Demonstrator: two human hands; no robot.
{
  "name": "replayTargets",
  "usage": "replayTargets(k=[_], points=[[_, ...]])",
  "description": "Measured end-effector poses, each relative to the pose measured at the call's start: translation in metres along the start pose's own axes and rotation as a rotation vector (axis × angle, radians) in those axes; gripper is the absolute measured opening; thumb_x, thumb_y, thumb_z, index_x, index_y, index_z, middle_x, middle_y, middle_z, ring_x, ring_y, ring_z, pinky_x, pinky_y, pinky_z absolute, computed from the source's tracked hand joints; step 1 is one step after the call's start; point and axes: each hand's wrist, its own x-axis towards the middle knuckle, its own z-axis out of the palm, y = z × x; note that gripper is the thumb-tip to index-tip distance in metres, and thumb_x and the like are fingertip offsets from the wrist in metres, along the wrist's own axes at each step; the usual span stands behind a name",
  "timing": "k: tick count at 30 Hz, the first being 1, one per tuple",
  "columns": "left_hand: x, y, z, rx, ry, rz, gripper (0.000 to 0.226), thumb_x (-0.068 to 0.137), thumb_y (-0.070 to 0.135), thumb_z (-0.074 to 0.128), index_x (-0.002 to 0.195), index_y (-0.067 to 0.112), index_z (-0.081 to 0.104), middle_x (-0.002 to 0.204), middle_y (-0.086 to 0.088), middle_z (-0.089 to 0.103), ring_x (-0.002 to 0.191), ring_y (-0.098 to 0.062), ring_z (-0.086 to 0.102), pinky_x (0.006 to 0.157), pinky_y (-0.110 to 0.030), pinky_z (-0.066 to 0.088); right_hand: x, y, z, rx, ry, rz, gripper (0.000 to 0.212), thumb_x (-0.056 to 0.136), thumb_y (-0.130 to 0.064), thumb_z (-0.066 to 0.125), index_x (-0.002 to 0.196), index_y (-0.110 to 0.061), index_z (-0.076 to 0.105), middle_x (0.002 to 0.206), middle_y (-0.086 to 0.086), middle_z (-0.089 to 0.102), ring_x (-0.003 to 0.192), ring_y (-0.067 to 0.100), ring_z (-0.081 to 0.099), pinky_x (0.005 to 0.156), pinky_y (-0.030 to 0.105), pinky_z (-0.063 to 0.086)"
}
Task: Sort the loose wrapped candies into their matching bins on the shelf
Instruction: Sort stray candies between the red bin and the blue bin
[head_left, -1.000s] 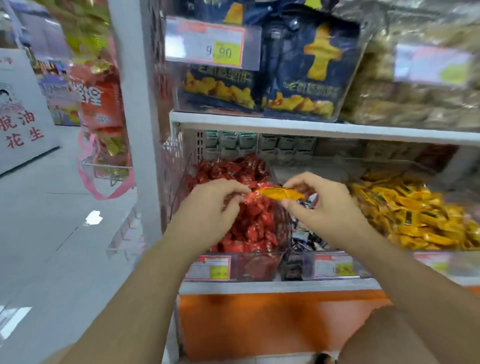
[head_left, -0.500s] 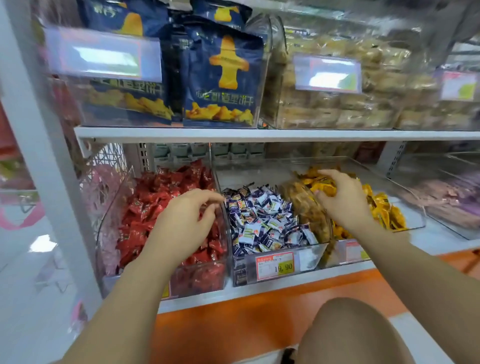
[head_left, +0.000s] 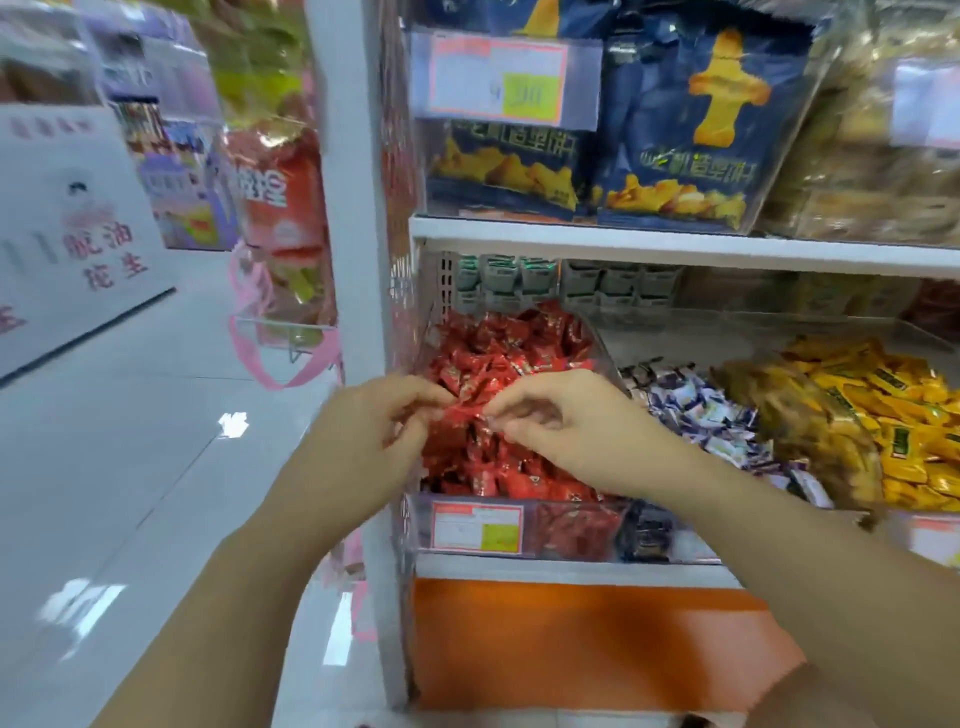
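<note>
fingers (head_left: 511, 404) on red candy (head_left: 463, 413), tag (head_left: 477, 528) unreadable

Red-candy bin (head_left: 571, 535), open-topped, under the upper shelf board (head_left: 675, 244): the gap between admits entry from the front. White upright (head_left: 358, 260) blocks the left side. Left hand (head_left: 363, 431) and right hand (head_left: 566, 431), pinching a red candy (head_left: 464, 414), fill the opening.

Candies (head_left: 506, 345) in bin (head_left: 576, 535) on shelf (head_left: 571, 570)
</note>
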Motion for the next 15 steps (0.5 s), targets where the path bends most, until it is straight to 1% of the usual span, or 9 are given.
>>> replayTargets(k=[2, 4, 6, 7, 9, 11, 12, 14, 15], points=[[-0.008, -0.005, -0.011, -0.005, -0.044, -0.031, 0.035, 0.087, -0.001, 0.056, 0.089, 0.032, 0.066, 0.084, 0.025, 0.063, 0.087, 0.011, 0.055, 0.072, -0.001, 0.038, 0.014, -0.011, 0.018, 0.036, -0.141, 0.019, 0.025, 0.095, -0.005, 0.048, 0.109, -0.014, 0.066, 0.101, 0.0, 0.07, 0.089, 0.007, 0.066, 0.079, 0.015, 0.051], [-0.013, -0.012, -0.019, -0.008, -0.112, -0.078, 0.039, 0.086, -0.002, 0.053, 0.086, 0.035, 0.065, 0.083, 0.02, 0.066, 0.085, 0.004, 0.058, 0.071, -0.005, 0.042, 0.029, -0.017, 0.033, 0.045, -0.266, 0.099, 0.031, 0.097, 0.0, 0.038, 0.116, -0.007, 0.062, 0.107, 0.007, 0.068, 0.094, 0.016, 0.067, 0.078, 0.022, 0.054], [-0.016, -0.019, -0.023, 0.039, -0.215, -0.134, 0.038, 0.088, 0.001, 0.049, 0.089, 0.036, 0.067, 0.084, 0.02, 0.066, 0.084, 0.0, 0.059, 0.072, -0.01, 0.044, 0.041, -0.017, 0.044, 0.014, -0.383, 0.171, 0.034, 0.097, 0.002, 0.035, 0.121, -0.004, 0.058, 0.112, 0.01, 0.066, 0.094, 0.02, 0.065, 0.073, 0.019, 0.053], [-0.017, -0.022, -0.023, 0.066, -0.263, -0.155, 0.037, 0.088, 0.003, 0.048, 0.093, 0.034, 0.068, 0.085, 0.021, 0.066, 0.084, 0.001, 0.059, 0.073, -0.01, 0.044, 0.046, -0.017, 0.047, -0.05, -0.438, 0.178, 0.034, 0.096, 0.002, 0.036, 0.121, -0.003, 0.059, 0.114, 0.01, 0.066, 0.093, 0.019, 0.064, 0.071, 0.016, 0.052], [-0.018, -0.028, -0.024, 0.093, -0.34, -0.19, 0.033, 0.09, 0.005, 0.047, 0.099, 0.028, 0.069, 0.088, 0.02, 0.065, 0.086, 0.003, 0.059, 0.076, -0.007, 0.043, 0.055, -0.015, 0.051, -0.246, -0.526, 0.156, 0.034, 0.095, -0.001, 0.041, 0.121, -0.004, 0.061, 0.115, 0.008, 0.066, 0.093, 0.018, 0.062, 0.071, 0.018, 0.048], [-0.018, -0.03, -0.026, 0.107, -0.416, -0.23, 0.032, 0.093, 0.007, 0.046, 0.105, 0.026, 0.068, 0.095, 0.016, 0.065, 0.092, 0.0, 0.058, 0.078, -0.007, 0.043, 0.059, -0.014, 0.054, -0.378, -0.549, 0.136, 0.034, 0.095, -0.005, 0.042, 0.122, -0.009, 0.062, 0.107, -0.001, 0.067, 0.082, 0.01, 0.059, 0.063, 0.012, 0.043], [-0.017, -0.031, -0.026, 0.116, -0.444, -0.243, 0.031, 0.094, 0.009, 0.045, 0.106, 0.027, 0.068, 0.1, 0.013, 0.066, 0.095, -0.003, 0.059, 0.083, -0.011, 0.045, 0.06, -0.014, 0.055, -0.404, -0.565, 0.142, 0.035, 0.095, -0.007, 0.042, 0.123, -0.011, 0.062, 0.1, -0.005, 0.065, 0.077, 0.006, 0.056, 0.061, 0.008, 0.041], [-0.016, -0.032, -0.027, 0.123, -0.474, -0.262, 0.03, 0.095, 0.014, 0.044, 0.105, 0.029, 0.068, 0.105, 0.012, 0.065, 0.098, -0.006, 0.06, 0.088, -0.021, 0.047, 0.063, -0.016, 0.057, -0.447, -0.615, 0.141, 0.033, 0.097, -0.011, 0.041, 0.123, -0.01, 0.06, 0.104, -0.002, 0.064, 0.083, 0.008, 0.056, 0.073, 0.014, 0.043], [-0.015, -0.032, -0.027, 0.122, -0.481, -0.266, 0.03, 0.096, 0.014, 0.044, 0.105, 0.029, 0.068, 0.104, 0.012, 0.064, 0.096, -0.006, 0.059, 0.087, -0.02, 0.047, 0.065, -0.016, 0.059, -0.457, -0.646, 0.141, 0.032, 0.097, -0.013, 0.04, 0.122, -0.009, 0.059, 0.106, 0.001, 0.064, 0.084, 0.01, 0.055, 0.075, 0.018, 0.043]])
